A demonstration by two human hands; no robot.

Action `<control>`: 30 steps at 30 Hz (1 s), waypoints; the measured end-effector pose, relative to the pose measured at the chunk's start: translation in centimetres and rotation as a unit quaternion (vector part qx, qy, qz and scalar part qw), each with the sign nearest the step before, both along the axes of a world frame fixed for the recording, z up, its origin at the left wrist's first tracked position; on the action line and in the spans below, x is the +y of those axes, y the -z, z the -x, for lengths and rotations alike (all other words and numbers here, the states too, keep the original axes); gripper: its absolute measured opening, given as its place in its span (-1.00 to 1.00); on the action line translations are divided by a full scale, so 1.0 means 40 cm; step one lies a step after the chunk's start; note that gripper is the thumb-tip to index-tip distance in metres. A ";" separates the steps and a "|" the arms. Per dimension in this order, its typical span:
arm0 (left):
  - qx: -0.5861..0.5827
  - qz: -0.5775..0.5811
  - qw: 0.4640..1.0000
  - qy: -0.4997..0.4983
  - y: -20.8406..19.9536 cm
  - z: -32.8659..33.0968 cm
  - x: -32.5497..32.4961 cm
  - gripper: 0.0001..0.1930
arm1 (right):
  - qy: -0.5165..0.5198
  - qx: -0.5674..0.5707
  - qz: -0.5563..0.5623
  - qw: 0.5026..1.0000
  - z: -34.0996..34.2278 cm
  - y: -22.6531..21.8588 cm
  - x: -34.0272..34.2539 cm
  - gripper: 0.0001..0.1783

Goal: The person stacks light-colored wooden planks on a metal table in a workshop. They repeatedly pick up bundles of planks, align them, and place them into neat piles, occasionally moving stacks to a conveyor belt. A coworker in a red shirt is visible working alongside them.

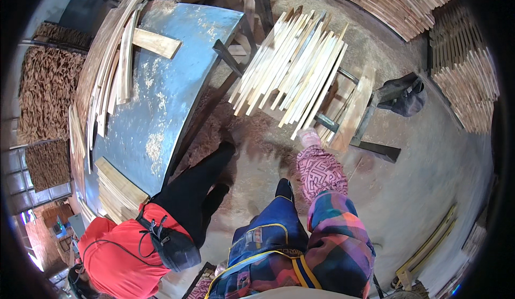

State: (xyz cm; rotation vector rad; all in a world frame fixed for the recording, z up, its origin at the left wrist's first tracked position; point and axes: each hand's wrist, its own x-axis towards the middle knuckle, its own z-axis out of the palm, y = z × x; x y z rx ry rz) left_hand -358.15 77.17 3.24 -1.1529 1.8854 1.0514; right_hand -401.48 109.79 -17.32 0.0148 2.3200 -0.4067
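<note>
My right hand (308, 137), in a pale glove, reaches forward to the near ends of a layer of light wooden strips (292, 65). It is at or touching the end of the rightmost strip; its fingers are too blurred to show whether they grip it. The strips lie side by side, slightly uneven, across a dark metal stand (380, 150). A wide wooden board (354, 111) lies on the stand to the right of my hand. My left hand (220, 268) shows only as a pale patch low beside my apron, its fingers hidden.
To the left, a person in red (126, 256) stands by a blue sheet-topped table (179, 47) bearing boards and sawdust. A dark cloth or bag (410, 99) hangs at the stand's right end. Stacked strips (466, 79) line the far right; yellowish lengths (429, 245) lie lower right.
</note>
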 end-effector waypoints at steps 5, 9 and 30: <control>0.018 -0.005 1.000 -0.016 -0.021 -0.074 0.005 -0.62 | -0.321 -0.047 -0.048 0.945 -0.031 0.039 0.006 -0.67; 0.047 -0.003 0.998 -0.047 -0.032 -0.230 0.020 -0.61 | -0.390 -0.041 -0.083 0.916 -0.199 -0.008 -0.069 -0.77; 0.115 0.109 0.826 -0.540 -0.095 -1.357 -0.090 -0.49 | -0.709 -0.080 0.077 0.697 -1.532 -0.560 -1.016 -0.50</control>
